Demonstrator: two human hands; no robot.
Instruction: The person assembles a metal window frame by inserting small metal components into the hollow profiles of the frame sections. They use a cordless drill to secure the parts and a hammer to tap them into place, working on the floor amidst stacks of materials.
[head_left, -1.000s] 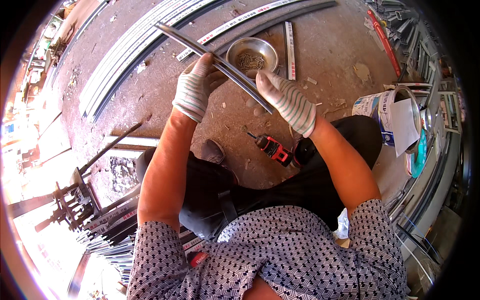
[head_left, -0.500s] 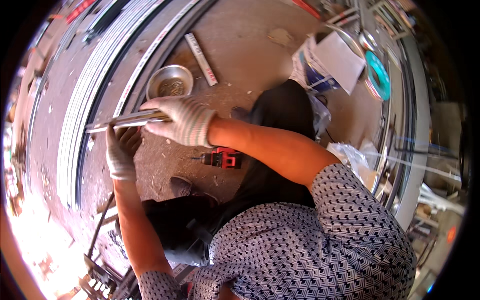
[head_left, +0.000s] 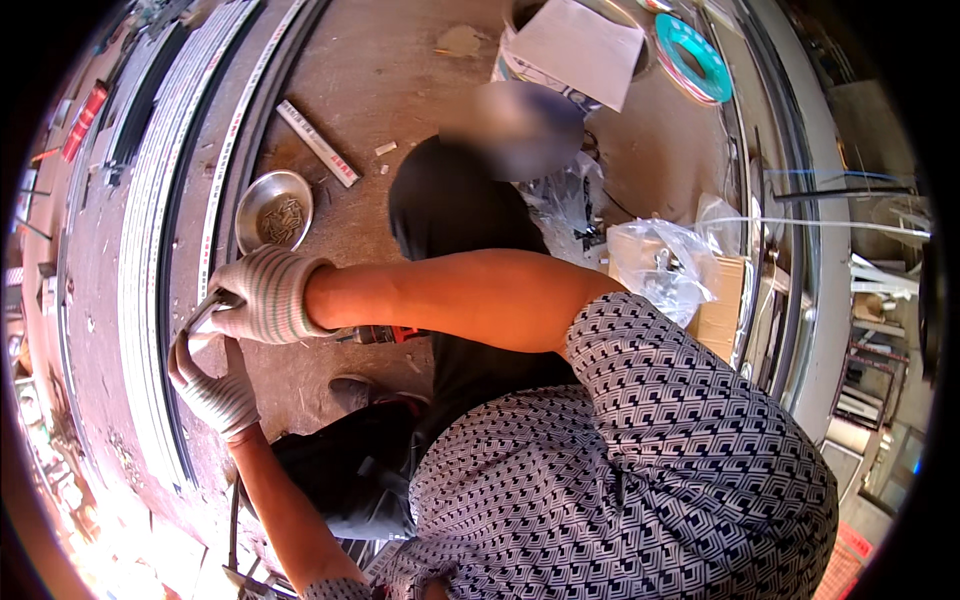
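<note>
The thin metal strip (head_left: 203,322) is up in front of the person, off to their left, above the floor (head_left: 560,235); little of it shows between the gloves, so I cannot tell how its ends lie. The right hand (head_left: 262,294) is curled with its fingertips pinching the strip; the left hand (head_left: 213,388) seems to nip it from below between thumb and fingers. Just beyond the right hand sits the metal bowl (head_left: 257,198) with small screws (head_left: 283,222) in it; a swinging elbow or a long end of the strip could, I judge, catch its rim and scatter them. Left of both hands run the long white-faced profiles (head_left: 147,265); the strip might knock or scratch them if the knitted gloves let smooth metal slip. Beneath the right forearm the red and black drill (head_left: 378,334) is partly hidden; out of sight like that, it could be kicked by a shifting foot; farther out lie a short labelled strip (head_left: 318,145) and a teal roll (head_left: 692,60).
</note>
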